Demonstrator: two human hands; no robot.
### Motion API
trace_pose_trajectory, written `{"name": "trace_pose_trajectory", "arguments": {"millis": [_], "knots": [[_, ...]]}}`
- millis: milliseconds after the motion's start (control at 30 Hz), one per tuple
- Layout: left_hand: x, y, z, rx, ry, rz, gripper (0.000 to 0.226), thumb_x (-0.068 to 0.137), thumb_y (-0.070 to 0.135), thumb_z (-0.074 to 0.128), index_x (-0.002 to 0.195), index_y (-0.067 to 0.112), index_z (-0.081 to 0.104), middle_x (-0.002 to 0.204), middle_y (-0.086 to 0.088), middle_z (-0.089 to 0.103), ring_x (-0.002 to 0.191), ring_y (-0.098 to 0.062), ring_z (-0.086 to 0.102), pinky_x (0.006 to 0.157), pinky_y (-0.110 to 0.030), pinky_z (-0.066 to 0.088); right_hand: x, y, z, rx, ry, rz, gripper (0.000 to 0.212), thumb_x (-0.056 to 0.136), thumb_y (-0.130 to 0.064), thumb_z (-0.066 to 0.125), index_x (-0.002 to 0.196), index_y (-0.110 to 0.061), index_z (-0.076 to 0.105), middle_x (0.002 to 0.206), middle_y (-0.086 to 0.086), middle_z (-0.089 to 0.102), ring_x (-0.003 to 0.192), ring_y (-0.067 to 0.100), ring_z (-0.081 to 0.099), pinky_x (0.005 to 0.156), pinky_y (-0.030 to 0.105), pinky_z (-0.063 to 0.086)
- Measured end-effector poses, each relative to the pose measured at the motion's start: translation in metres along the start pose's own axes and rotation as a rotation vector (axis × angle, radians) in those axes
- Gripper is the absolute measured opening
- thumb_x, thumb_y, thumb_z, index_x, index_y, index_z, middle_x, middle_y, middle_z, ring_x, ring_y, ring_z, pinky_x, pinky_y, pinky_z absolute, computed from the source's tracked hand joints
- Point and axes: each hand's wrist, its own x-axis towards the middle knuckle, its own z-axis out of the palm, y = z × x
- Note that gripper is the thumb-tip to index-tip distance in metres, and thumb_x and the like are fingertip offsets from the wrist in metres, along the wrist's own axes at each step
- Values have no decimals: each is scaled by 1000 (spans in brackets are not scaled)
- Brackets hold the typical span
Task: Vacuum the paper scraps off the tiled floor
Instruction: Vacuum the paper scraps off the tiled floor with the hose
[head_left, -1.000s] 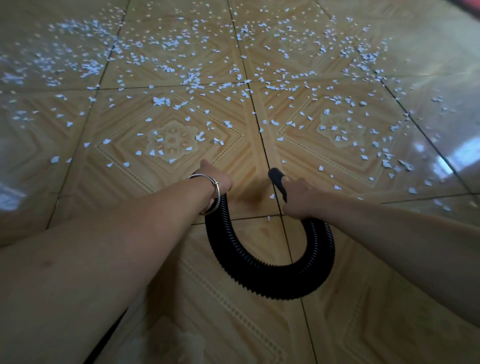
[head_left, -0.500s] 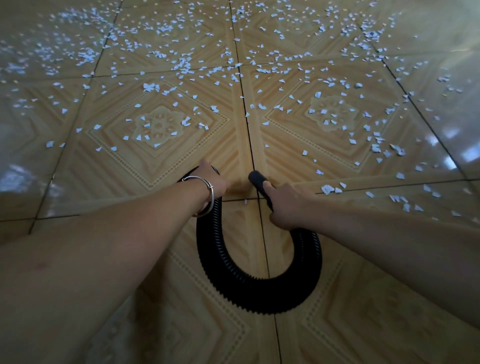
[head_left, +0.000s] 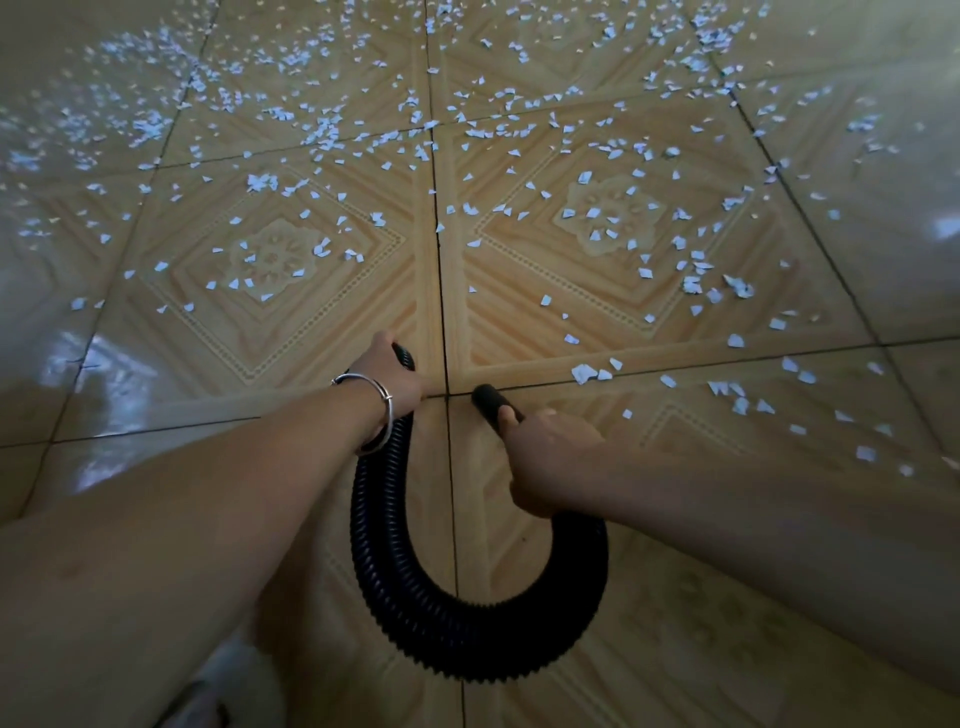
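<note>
While left hand (head_left: 388, 383) and right hand (head_left: 551, 460) grip one hose (head_left: 467, 647), countless scraps (head_left: 584, 373) lie.

White paper scraps (head_left: 582, 373) fleck tan, diamond-patterned floor tiles (head_left: 291, 322); the ribbed hose (head_left: 467, 644) is black.

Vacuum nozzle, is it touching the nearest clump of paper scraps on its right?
Apart. The head view shows bare tile between the nozzle tip and that clump.

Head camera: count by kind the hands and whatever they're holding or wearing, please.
2 hands: left hand, right hand
1 black vacuum hose, gripped by both
1 silver bracelet, on the left wrist
Total: 4
</note>
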Motion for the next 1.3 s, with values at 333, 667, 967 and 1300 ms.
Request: {"name": "trace_pose_trajectory", "arguments": {"millis": [333, 667, 967, 1300], "knots": [[15, 48, 45, 65, -98, 129, 78, 82, 13, 58, 146, 21, 14, 124, -14, 46, 103, -35, 54, 91, -46, 49, -23, 48, 16, 49, 70, 267, 72, 93, -25, 50, 152, -16, 9, 128, 13, 46, 111, 27, 52, 73, 32, 43], [9, 54, 55, 66, -108, 184, 68, 84, 16, 55, 142, 17, 19, 125, -17, 49, 106, -33, 55, 81, -36, 47, -14, 56, 9, -9, 123, 410, 55, 89, -19, 54, 139, -14, 30, 114, 12, 51, 99, 26, 56, 66, 31, 42], [23, 62, 45, 14, -198, 147, 83, 78, 16, 56, 146, 29, 9, 121, -19, 53, 104, -37, 58, 89, -47, 52, 14, 49, -13, -63, 149, 371, 60, 92, -19, 52, 145, -16, 24, 117, 13, 51, 104, 28, 55, 65, 32, 40], [37, 81, 43, -71, -234, 108, 75, 80, 13, 58, 144, 21, 18, 110, -20, 56, 100, -36, 61, 88, -47, 52, 37, 59, -40, -60, 207, 345, 57, 94, -16, 48, 146, -19, 24, 116, 13, 51, 102, 28, 53, 66, 33, 40]]}}
